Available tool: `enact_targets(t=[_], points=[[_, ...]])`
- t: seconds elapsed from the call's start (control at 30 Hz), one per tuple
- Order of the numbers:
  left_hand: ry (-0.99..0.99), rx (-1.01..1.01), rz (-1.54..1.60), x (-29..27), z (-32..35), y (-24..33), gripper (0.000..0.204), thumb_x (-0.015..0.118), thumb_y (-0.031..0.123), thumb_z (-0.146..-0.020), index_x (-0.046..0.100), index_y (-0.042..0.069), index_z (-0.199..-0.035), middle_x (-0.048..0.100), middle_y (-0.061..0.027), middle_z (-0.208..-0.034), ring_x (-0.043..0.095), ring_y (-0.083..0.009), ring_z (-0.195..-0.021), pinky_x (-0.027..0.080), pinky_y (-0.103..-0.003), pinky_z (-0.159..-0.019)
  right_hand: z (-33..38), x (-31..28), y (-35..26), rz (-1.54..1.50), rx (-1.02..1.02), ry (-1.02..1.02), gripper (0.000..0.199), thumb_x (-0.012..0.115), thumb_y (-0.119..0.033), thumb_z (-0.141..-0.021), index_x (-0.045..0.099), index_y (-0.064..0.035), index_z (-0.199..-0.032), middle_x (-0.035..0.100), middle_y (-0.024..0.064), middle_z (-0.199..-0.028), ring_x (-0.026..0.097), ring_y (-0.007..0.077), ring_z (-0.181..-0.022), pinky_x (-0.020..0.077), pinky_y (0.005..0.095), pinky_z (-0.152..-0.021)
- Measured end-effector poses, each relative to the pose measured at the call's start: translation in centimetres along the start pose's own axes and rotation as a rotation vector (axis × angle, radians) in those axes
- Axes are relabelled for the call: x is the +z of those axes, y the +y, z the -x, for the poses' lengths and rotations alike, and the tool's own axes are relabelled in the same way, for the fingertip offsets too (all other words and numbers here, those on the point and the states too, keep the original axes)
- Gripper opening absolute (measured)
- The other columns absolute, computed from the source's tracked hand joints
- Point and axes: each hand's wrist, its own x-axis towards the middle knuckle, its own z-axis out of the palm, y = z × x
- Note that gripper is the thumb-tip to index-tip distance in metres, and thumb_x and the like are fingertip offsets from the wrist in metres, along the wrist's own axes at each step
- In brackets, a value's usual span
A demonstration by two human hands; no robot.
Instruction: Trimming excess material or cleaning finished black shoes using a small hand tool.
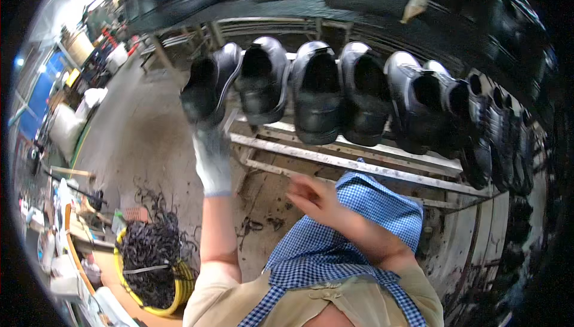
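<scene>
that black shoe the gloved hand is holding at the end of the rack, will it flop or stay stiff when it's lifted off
The black shoe probably keeps its shape: its opening stays round, like the others on the rack. The glossy upper may be slippery, though the gloved left hand likely helps. It hangs at the row's end, tilted, so it could swing.

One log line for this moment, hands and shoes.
left hand: gloved, gripping black shoe | right hand: bare, empty, over checked apron | rack: row of black shoes
</scene>
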Motion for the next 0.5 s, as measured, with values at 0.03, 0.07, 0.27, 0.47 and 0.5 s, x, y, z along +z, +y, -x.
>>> enact_targets(t=[0.03,0.07,0.27,0.47,0.5], points=[[-0.239,-0.149,-0.04,-0.4,1.9,-2.2,0.053,0.046,0.044,-0.099,0.045,0.009,-0.138,0.054,-0.007,-0.131,0.05,-0.0211,-0.117,0.041,-0.039,-0.1,3.4,-3.6,0.6,0.036,0.048,0.003,0.035,0.07,-0.012,-0.084,0.061,-0.0036,-0.118,0.064,0.0061,-0.076,0.054,0.0096,-0.055,0.043,0.0241,-0.05],[-0.093,-0.192,-0.153,-6.3,1.5,-5.9,0.048,0.048,0.043,-0.099,0.049,0.007,-0.131,0.056,-0.0052,-0.123,0.053,-0.0202,-0.109,0.043,-0.036,-0.095,6.2,-5.7,1.0,0.06,0.029,0.101,0.018,0.065,-0.01,-0.086,0.063,-0.0007,-0.102,0.06,0.0058,-0.071,0.055,0.0113,-0.058,0.0442,0.0257,-0.052],[-0.097,-0.86,0.012,-5.2,8.6,-14.0,0.045,0.06,0.051,-0.09,0.05,0.008,-0.099,0.058,-0.0125,-0.101,0.055,-0.0292,-0.098,0.047,-0.042,-0.089,18.4,-23.4,-3.2,0.168,0.433,1.398,0.033,0.05,-0.026,-0.099,0.05,-0.0095,-0.07,0.049,-0.0016,-0.066,0.044,0.0075,-0.059,0.0358,0.026,-0.052],[0.063,-0.855,-0.048,3.9,5.4,-21.0,0.032,0.062,0.04,-0.092,0.064,0.009,-0.085,0.068,-0.0063,-0.085,0.065,-0.0222,-0.075,0.056,-0.035,-0.075,23.9,-47.1,-10.1,0.635,0.285,1.704,0.048,0.045,-0.05,-0.097,0.065,-0.0097,-0.114,0.066,0.0017,-0.107,0.052,0.0098,-0.058,0.0343,0.0252,-0.048],[0.085,-0.78,-0.047,3.4,4.2,-22.5,0.03,0.063,0.039,-0.092,0.063,0.01,-0.084,0.068,-0.006,-0.084,0.065,-0.0216,-0.076,0.056,-0.035,-0.075,23.1,-49.5,-11.0,0.555,0.362,1.691,0.05,0.046,-0.052,-0.096,0.064,-0.0098,-0.115,0.066,0.0015,-0.108,0.052,0.0103,-0.057,0.0334,0.0252,-0.047]])
